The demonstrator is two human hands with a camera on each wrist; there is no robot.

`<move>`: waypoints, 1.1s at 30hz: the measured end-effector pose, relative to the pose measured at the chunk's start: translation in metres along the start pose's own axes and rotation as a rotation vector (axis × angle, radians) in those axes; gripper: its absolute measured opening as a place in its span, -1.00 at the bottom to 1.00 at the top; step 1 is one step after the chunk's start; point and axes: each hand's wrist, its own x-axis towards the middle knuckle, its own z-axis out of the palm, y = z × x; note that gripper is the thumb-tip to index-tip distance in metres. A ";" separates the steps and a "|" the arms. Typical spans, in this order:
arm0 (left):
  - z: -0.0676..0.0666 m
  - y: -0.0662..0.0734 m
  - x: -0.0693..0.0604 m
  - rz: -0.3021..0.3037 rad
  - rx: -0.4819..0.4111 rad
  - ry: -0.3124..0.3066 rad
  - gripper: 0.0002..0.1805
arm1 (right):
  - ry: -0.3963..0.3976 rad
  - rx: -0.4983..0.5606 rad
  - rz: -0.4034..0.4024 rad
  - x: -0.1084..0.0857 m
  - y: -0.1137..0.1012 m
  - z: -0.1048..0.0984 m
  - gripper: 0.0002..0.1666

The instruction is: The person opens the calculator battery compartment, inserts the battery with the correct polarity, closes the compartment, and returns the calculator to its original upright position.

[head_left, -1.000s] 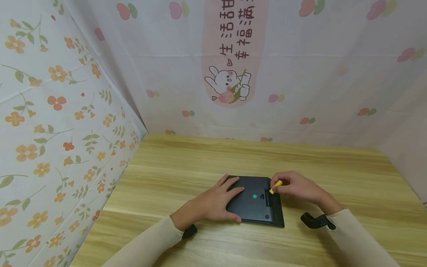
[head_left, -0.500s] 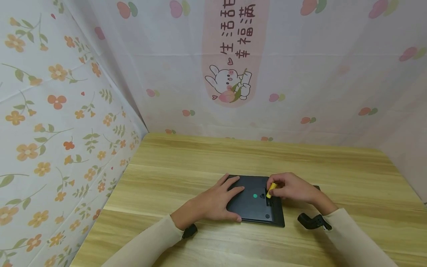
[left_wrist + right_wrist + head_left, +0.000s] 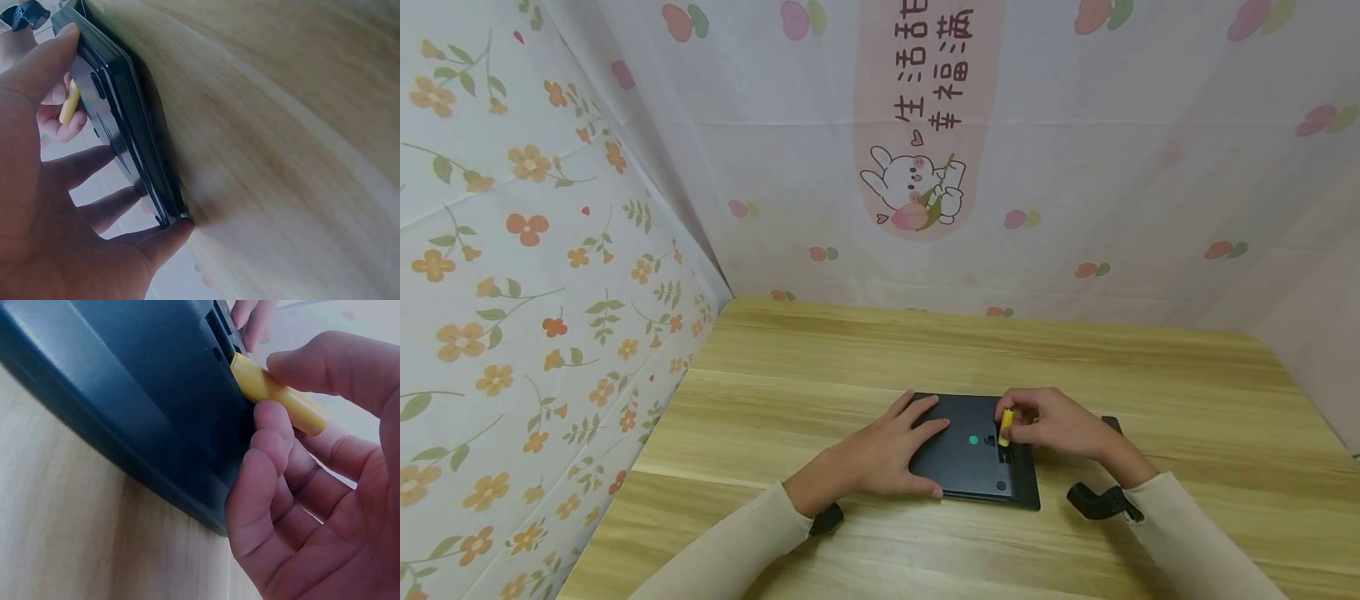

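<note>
A flat black device, like a calculator lying face down, rests on the wooden table with its battery slot uncovered. My left hand lies spread over its left part, thumb at the near edge; the left wrist view shows straight fingers touching it. Between the thumb and fingers of my right hand is a yellow battery. In the right wrist view, one end of the battery meets the slot and the other sticks out, tilted. How deep that end sits is hidden.
A small black piece shows on the table behind my right wrist. Black wrist cameras hang under both forearms. Patterned cloth hangs behind the wooden table and along its left side.
My right hand has moved slightly left with the battery, bringing it over the slot and turning it more upright in the head view. The left hand and the black device have stayed put.
</note>
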 end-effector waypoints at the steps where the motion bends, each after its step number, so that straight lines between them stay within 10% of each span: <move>1: 0.000 0.000 0.000 0.001 0.000 0.000 0.05 | 0.003 0.002 0.002 -0.001 0.000 0.000 -0.79; 15: 0.000 -0.001 0.000 0.006 -0.010 -0.004 0.06 | 0.019 0.099 0.019 -0.006 -0.002 0.004 -0.70; 33: 0.002 -0.001 -0.001 0.011 -0.030 0.009 0.04 | 0.292 -0.111 -0.017 -0.014 -0.010 0.029 -0.78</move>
